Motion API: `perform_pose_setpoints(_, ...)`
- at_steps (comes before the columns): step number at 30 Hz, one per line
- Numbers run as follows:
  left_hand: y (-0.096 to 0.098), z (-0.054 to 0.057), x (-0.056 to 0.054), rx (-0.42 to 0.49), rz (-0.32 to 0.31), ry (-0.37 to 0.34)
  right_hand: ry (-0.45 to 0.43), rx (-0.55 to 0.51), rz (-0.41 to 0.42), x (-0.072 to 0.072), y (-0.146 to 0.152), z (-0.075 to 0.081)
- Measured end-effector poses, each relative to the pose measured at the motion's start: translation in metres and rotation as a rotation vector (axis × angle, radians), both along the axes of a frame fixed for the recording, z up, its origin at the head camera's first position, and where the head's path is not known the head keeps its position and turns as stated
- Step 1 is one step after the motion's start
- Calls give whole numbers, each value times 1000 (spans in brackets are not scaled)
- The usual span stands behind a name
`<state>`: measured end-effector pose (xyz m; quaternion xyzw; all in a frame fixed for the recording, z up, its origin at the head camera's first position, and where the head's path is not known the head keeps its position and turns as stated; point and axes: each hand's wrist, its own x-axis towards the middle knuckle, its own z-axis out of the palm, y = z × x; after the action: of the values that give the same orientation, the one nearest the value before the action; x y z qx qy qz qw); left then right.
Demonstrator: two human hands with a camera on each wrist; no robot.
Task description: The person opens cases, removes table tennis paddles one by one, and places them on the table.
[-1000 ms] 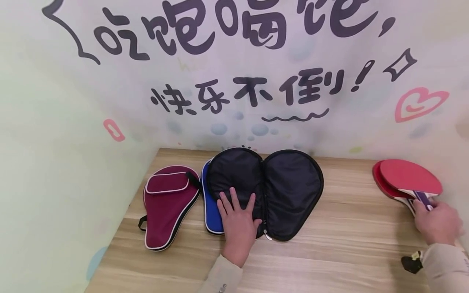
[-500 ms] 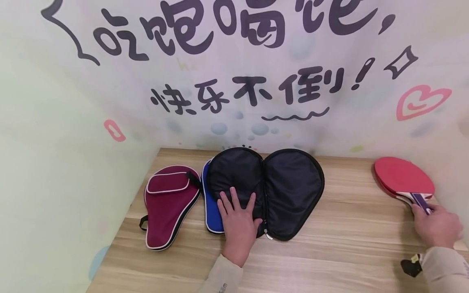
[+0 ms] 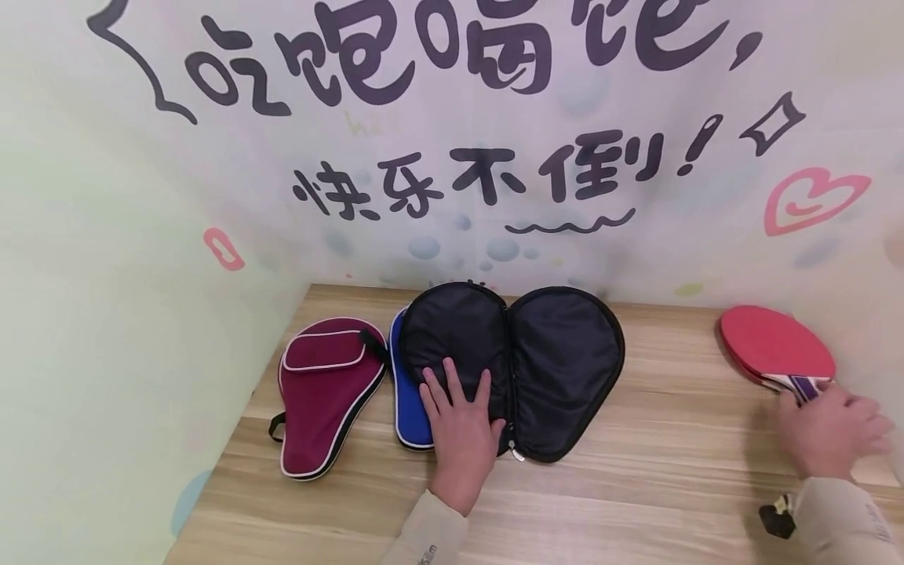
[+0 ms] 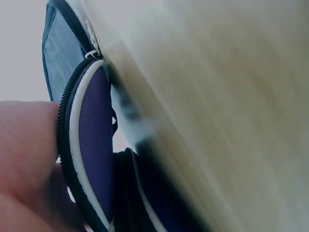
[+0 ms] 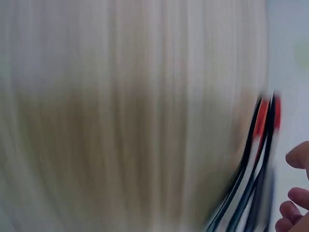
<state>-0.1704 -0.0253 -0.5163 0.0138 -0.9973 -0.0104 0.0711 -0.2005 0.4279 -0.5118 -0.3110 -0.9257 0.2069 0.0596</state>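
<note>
Right hand (image 3: 829, 430) has spread its fingers by the stacked bats (image 3: 777, 343), three o'clock from the black case (image 3: 523, 361) under the flat left hand (image 3: 462, 431), so a bump could slide those bats apart.

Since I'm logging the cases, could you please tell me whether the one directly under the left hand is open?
Open: the case lies spread in two halves, black lining facing up, the left hand resting on one.

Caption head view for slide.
Left hand rests on open paddle-shaped black fabric case; right hand beside two stacked round red paddles on wood-grain table.
</note>
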Motion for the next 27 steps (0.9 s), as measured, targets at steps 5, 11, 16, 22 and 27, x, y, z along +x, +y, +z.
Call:
perform_pose_setpoints(5,-4,7,1,85,16,97,156,-46,391,-15,-47,-3)
perform_pose_setpoints(11,-10,18,6,275,-16,210,-48,-572,654,-23,-107,-3)
perform_pose_setpoints(16,-20,24,12,344,-35,333,-73,-720,682,-25,-135,-7)
perform_pose_setpoints(22,-25,26,16,449,2,342,-87,-731,693,-26,-150,-7)
perform_pose_setpoints(27,-17,32,24,533,8,252,-86,-730,685,-26,-153,-9)
